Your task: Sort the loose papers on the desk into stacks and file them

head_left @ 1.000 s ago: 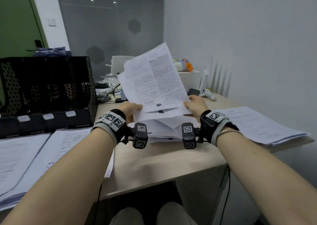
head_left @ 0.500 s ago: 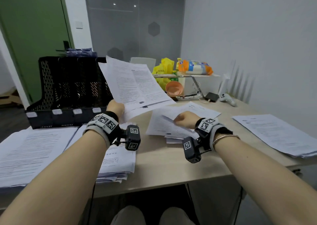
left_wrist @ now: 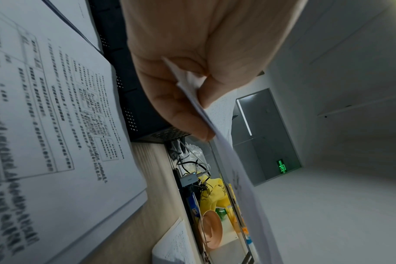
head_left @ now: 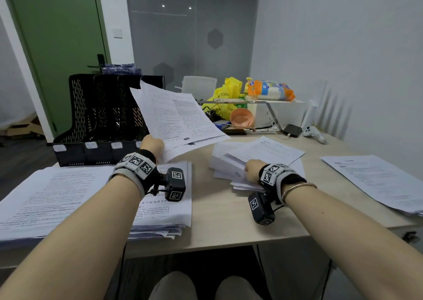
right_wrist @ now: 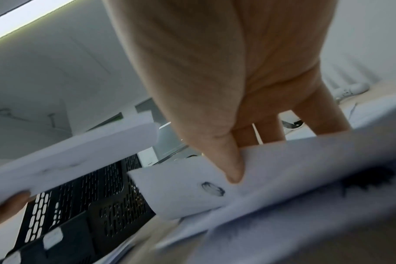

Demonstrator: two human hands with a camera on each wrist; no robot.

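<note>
My left hand (head_left: 152,144) grips the lower corner of a few printed sheets (head_left: 176,116) and holds them tilted up in the air, in front of the black file rack (head_left: 103,116). The left wrist view shows the thumb and fingers (left_wrist: 192,85) pinching those sheets (left_wrist: 226,146). My right hand (head_left: 251,170) is down on the loose pile of papers (head_left: 270,151) at mid-desk. There the thumb (right_wrist: 233,169) lies on a top sheet (right_wrist: 294,169) and the fingers reach behind its edge, so it pinches that sheet.
Two paper stacks (head_left: 45,196) (head_left: 167,210) lie at the front left, and another stack (head_left: 375,178) at the right edge. At the back are a yellow bag (head_left: 226,94), an orange bowl (head_left: 241,118), a shelf and a white controller (head_left: 314,134).
The left hand has carried the held sheets to the left, toward the file rack. The right hand let go of them and dropped onto the loose pile, where it now pinches a sheet.
</note>
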